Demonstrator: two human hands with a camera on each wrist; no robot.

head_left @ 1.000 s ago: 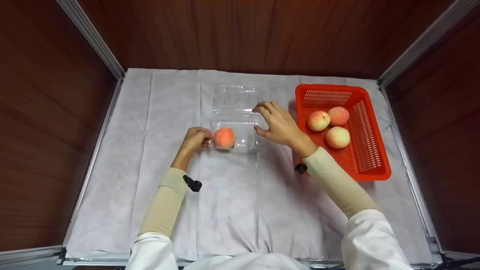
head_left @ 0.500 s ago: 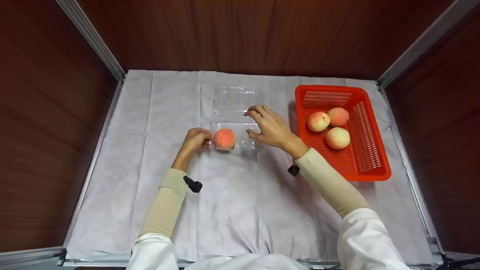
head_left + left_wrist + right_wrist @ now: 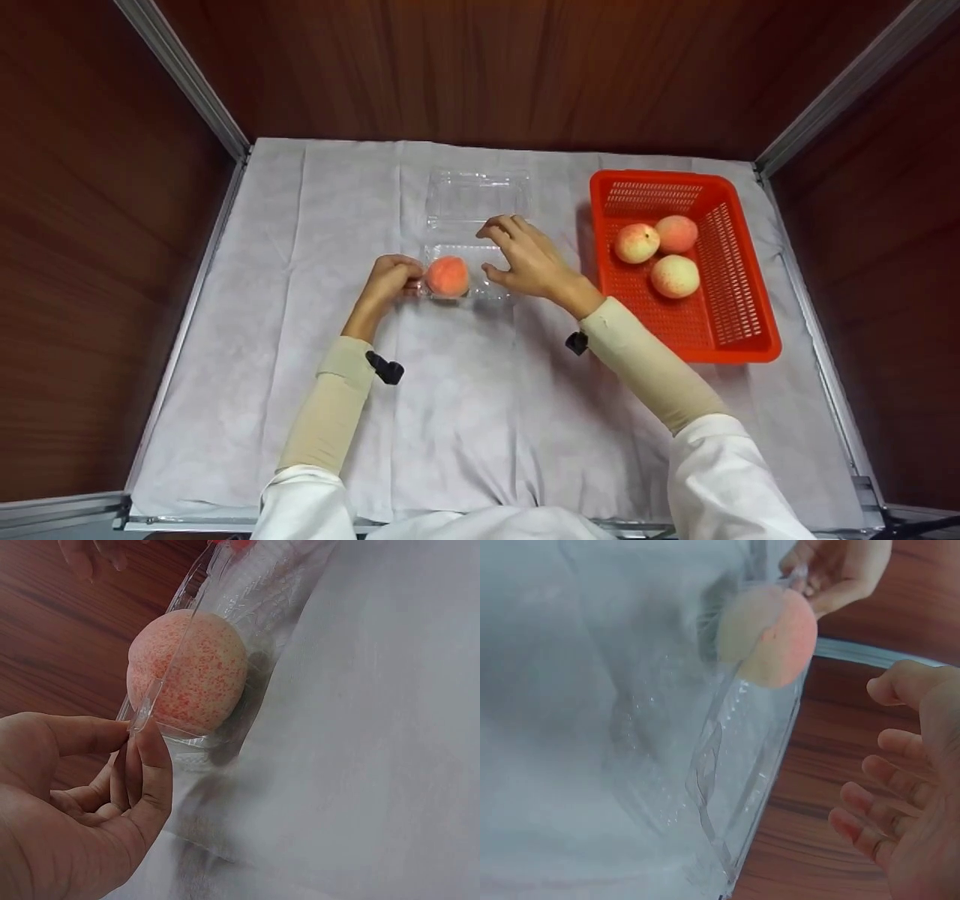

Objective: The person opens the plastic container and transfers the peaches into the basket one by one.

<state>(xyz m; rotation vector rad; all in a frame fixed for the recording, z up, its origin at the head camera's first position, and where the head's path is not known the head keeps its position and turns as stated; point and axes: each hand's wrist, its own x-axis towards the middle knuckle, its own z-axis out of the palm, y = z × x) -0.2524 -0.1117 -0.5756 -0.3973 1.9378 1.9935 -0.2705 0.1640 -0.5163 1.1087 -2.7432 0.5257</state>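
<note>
A clear plastic clamshell box [image 3: 491,289] lies on the cloth with its lid [image 3: 478,196] folded back toward the far wall. One peach [image 3: 448,277] sits at the left end of its base. With thumb and forefinger my left hand [image 3: 391,277] pinches the left rim of the box, as the left wrist view shows beside the peach [image 3: 187,671]. My right hand [image 3: 525,257] hovers over the right part of the box. Its fingers are spread and relaxed, and the right wrist view shows nothing in that hand [image 3: 922,787].
To the right stands a red plastic basket [image 3: 750,285] holding a reddish peach [image 3: 677,233] and two paler ones, a near peach [image 3: 676,276] and a left peach [image 3: 637,242]. Brown wood-grain panels [image 3: 480,75] with metal frames enclose the cloth-covered table [image 3: 300,225].
Away from the basket, my right hand has moved left over the box, closer to the peach in it. The left hand stays at the box rim.
</note>
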